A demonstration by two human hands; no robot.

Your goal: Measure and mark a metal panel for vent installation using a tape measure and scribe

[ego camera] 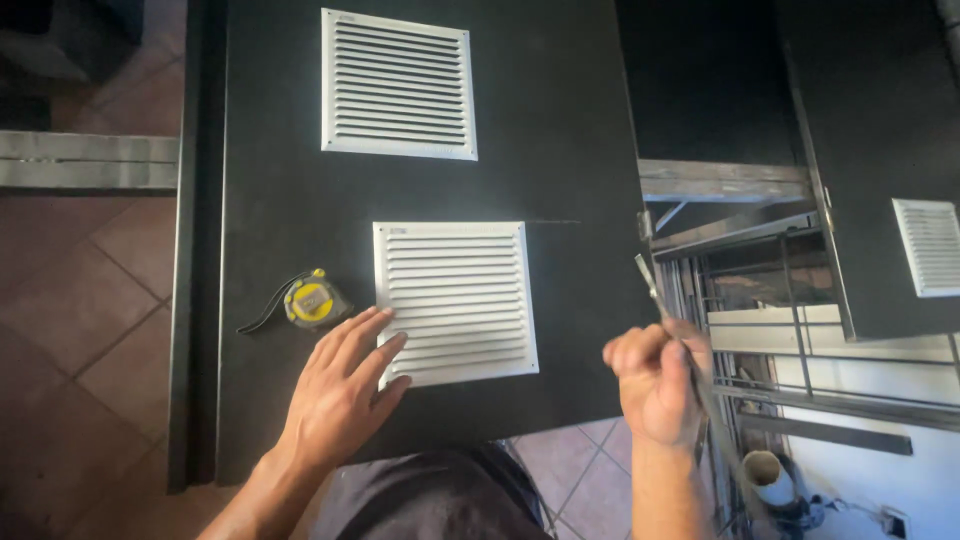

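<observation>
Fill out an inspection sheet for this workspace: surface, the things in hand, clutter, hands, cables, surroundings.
Surface: dark flat panel, matte, lying level.
Things in hand: near vent grille, white and louvred, flat on the panel; thin metal tool, long and slim, its kind cannot be told.
Clutter: far vent grille higher on the panel; yellow tape measure with a black strap, left of the near grille.
Hands: left hand flat, fingers on the near grille's lower left corner; right hand closed on the thin tool, off the panel's right edge.
Cables: nothing seen.
Surroundings: reddish tiled floor; second dark panel at right with a third grille; metal frames below it.
</observation>
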